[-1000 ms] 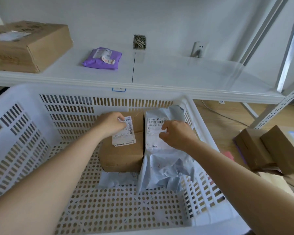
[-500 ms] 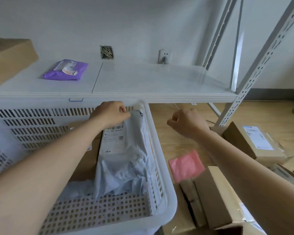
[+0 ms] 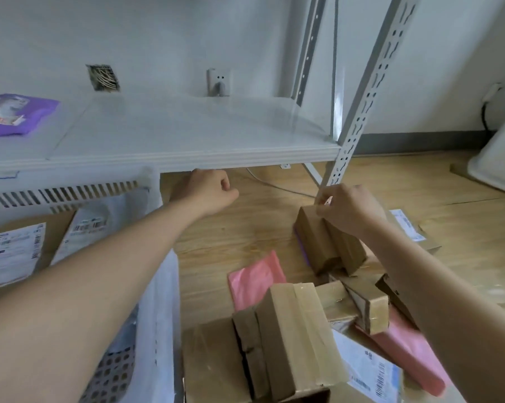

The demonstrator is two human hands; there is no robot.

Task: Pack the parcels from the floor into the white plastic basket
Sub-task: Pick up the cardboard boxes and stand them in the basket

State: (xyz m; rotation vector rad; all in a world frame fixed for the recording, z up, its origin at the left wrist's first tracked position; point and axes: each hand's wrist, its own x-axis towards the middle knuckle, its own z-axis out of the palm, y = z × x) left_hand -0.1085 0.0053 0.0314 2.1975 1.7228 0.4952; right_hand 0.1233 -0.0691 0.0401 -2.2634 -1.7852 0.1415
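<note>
**Both hands out of the basket, right hand on a floor parcel**

Half a second ago the left hand was at the top of the grey poly mailer inside the white plastic basket; now it hangs over the bare wooden floor just past the basket's right rim, fingers loosely curled, holding nothing. The right hand, which was in the air then, has come down onto a brown cardboard parcel standing on edge on the floor, fingers curled around its top corner.

In the basket, the crinkled grey mailer leans beside a flat cardboard box with a white printed label. The basket's walls are slotted, its floor perforated with round holes.

Along the floor near the basket's right wall lie taped, matte cardboard boxes in a loose pile, and two smooth pink poly bags. A glossy purple pouch rests on the left end of the white metal shelf.
</note>
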